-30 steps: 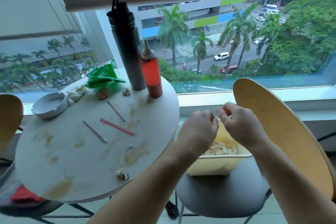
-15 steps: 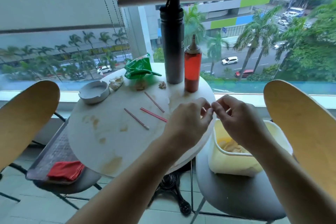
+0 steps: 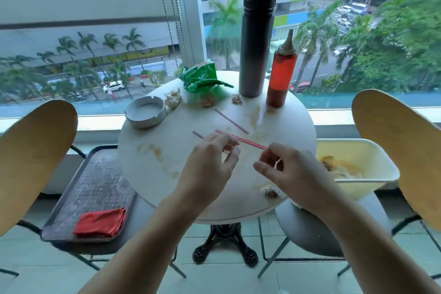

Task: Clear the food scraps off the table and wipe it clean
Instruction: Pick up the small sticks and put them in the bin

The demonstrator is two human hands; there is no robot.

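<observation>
**Clearing sticks and scraps from a stained round table**

Sitting far left: red cloth [image 3: 100, 222] folded on a dark tray [image 3: 95, 188] over the chair seat, untouched, best saved for last. Moving onto the round table [image 3: 152, 174]: white ashtray [image 3: 145, 112], garlic-like scraps [image 3: 173, 99] just beside it, green wrapper [image 3: 202, 76] behind, then black flask [image 3: 256, 38] and red sauce bottle [image 3: 280, 76] upright at the far edge.

Lying mid-table: 3 thin red sticks, the middle red stick [image 3: 248, 141] with its long axis running from upper left down to lower right, near end pointing toward the right hand. Hovering over it: left hand [image 3: 210, 167], thumb and forefinger curled close but apparently empty; right hand [image 3: 293, 174], fingers loosely bent, maybe pinching something tiny, too blurred to say.

Best done so: pinch the stick low near its middle, lift flat, gather the other 2 alongside, carry right to the cream bin [image 3: 372, 157] on the chair and drop. Then the shell scrap [image 3: 270, 191] at the near rim. Wiping only after loose bits go, or brown stains smear.
</observation>
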